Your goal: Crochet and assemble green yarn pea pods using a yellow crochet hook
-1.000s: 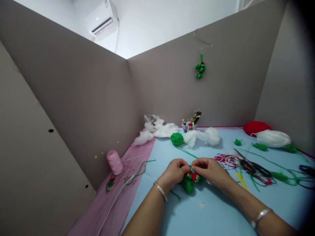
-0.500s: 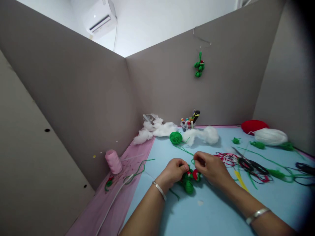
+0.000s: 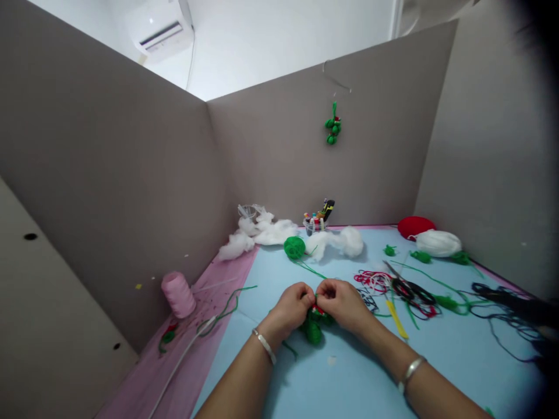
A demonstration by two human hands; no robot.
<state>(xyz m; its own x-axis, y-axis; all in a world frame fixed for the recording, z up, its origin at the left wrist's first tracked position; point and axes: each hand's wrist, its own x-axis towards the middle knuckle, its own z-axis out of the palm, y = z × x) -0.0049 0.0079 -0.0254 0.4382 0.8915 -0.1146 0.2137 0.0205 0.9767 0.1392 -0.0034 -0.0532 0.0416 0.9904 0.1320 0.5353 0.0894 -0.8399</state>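
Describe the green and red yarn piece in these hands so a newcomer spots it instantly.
On the blue mat, find where the left hand and right hand meet. Between them is the green-and-red yarn piece, a green shape with red on top. Unlike the plain green yarn ball behind it, it shows red.

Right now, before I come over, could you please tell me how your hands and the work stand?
Left hand and right hand pinching the green-and-red yarn piece. Scissors to the right, apart from both hands.
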